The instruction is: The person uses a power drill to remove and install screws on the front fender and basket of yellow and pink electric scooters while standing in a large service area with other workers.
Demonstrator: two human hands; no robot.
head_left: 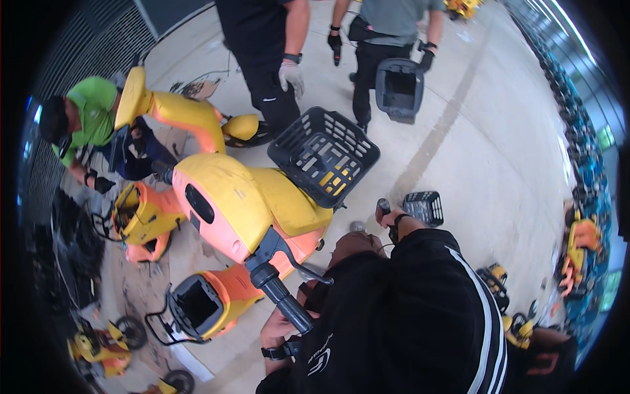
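Observation:
A yellow and orange scooter [226, 190] stands just ahead of me, with a black basket [326, 156] on its front. Its black handlebar grip [282, 299] and brake lever [296, 261] point toward my body. My left hand [281, 326] is beside and partly beneath that grip; its fingers are mostly hidden, so I cannot tell whether it holds anything. Reaching out on the other side of the scooter, my right hand [392, 220] is closed around a dark handheld tool [382, 208] whose exact kind is unclear. A small black basket [423, 208] lies on the floor near it.
More yellow and orange scooters [223, 299] stand to the left. Beyond the front basket is a person with white gloves [291, 77]; another carries a grey bin [399, 90]. A person in a green shirt [95, 108] crouches at far left. Blue machines [581, 157] line the right side.

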